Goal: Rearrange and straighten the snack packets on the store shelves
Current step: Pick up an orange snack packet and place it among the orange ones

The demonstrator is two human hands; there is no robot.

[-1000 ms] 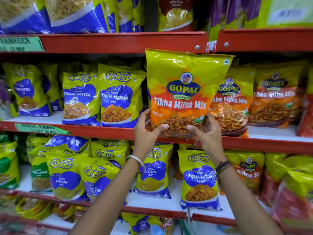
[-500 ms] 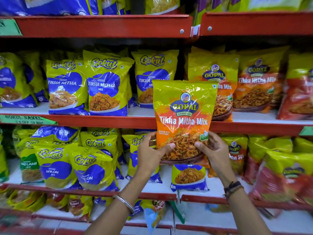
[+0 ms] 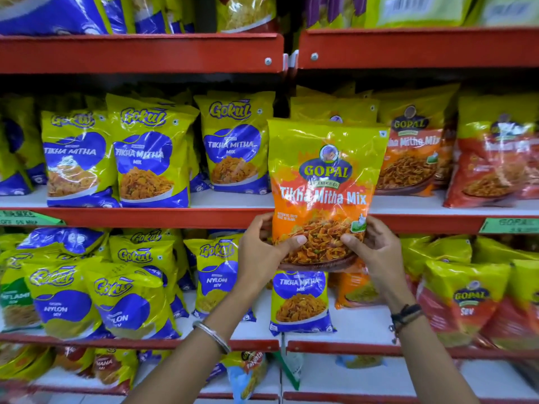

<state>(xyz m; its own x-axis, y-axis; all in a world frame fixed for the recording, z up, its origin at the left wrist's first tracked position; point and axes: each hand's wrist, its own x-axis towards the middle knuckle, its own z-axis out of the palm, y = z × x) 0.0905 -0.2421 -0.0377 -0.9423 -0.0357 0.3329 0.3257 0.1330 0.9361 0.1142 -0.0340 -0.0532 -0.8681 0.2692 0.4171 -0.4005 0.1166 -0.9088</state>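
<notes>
Gopal packet [image 3: 326, 182] now higher, both hands [image 3: 259, 246] [image 3: 376, 252] gripping its base, hiding another packet [image 3: 335, 107] behind.

Bright even light, glare, blurred edges

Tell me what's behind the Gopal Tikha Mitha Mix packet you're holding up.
Behind the held Gopal packet, yellow packet tops show on the middle shelf; their fronts are covered. Its bottom edge hides part of an orange packet below.
</notes>
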